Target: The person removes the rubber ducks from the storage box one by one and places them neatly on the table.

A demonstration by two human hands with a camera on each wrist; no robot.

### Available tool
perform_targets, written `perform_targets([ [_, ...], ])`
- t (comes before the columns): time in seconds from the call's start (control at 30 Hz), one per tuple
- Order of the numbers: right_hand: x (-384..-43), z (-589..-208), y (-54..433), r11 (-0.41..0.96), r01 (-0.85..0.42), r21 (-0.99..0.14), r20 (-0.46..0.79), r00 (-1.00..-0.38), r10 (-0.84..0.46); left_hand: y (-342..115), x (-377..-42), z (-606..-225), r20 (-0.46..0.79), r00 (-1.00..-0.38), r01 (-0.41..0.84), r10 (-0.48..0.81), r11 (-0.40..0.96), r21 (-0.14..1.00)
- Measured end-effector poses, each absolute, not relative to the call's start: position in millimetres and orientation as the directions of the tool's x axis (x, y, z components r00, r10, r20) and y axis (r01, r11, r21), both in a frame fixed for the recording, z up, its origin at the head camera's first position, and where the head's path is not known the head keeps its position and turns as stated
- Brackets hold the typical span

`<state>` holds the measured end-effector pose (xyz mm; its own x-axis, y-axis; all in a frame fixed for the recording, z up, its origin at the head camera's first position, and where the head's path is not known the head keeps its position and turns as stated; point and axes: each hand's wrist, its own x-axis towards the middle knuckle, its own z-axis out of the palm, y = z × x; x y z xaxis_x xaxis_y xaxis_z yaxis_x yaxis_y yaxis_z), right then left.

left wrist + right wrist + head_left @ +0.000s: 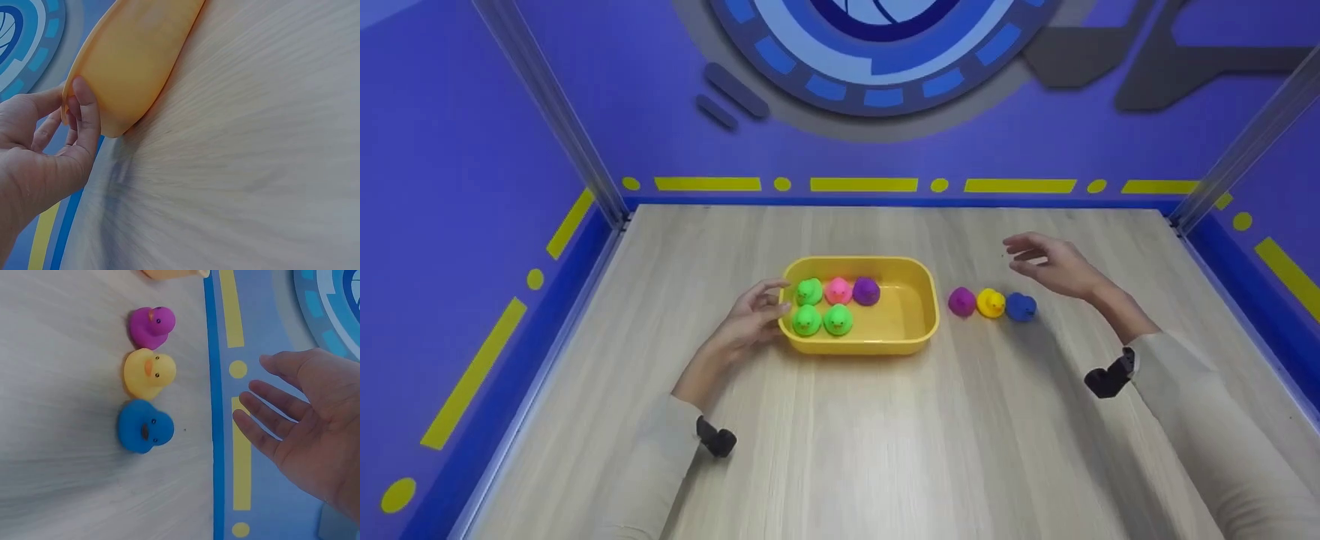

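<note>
A yellow plastic tub (859,348) stands on the table, and my left hand (750,315) pinches its left rim between thumb and fingers, as the left wrist view also shows. Inside the tub sit three green rubber ducks (838,320), a pink duck (838,291) and a dark purple duck (866,291). Right of the tub a magenta duck (152,327), a yellow duck (147,374) and a blue duck (143,426) stand in a row. My right hand (1054,264) hovers above and beyond the blue duck, fingers relaxed, holding nothing.
The ducks and tub are on a light wooden table (855,435). Blue panels with yellow dashes (864,184) enclose its back and sides, with metal posts (559,112) at the corners. Small black wrist cameras (1110,379) sit at both sleeves.
</note>
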<state>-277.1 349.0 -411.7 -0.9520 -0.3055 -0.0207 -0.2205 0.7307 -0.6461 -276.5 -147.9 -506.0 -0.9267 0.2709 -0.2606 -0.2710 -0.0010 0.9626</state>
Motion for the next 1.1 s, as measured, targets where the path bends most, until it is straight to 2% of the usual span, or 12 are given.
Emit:
perform_targets([
  [0.63, -307, -403, 281, 0.653, -0.272, -0.706, -0.008, -0.920, -0.392, -146, -281, -507, -0.270, -0.928, -0.276, 0.258, 0.012, 0.961],
  [0.87, -311, -413, 243, 0.578, -0.346, -0.739, 0.031, -0.874, -0.485, -146, -280, -507, -0.273, -0.926, -0.277, 0.262, 0.021, 0.961],
  [1.1, -315, -429, 207, 0.558, -0.341, -0.757, -0.044, -0.825, -0.563, -149, -278, -508, -0.282, -0.928, -0.281, 0.244, 0.042, 0.959],
])
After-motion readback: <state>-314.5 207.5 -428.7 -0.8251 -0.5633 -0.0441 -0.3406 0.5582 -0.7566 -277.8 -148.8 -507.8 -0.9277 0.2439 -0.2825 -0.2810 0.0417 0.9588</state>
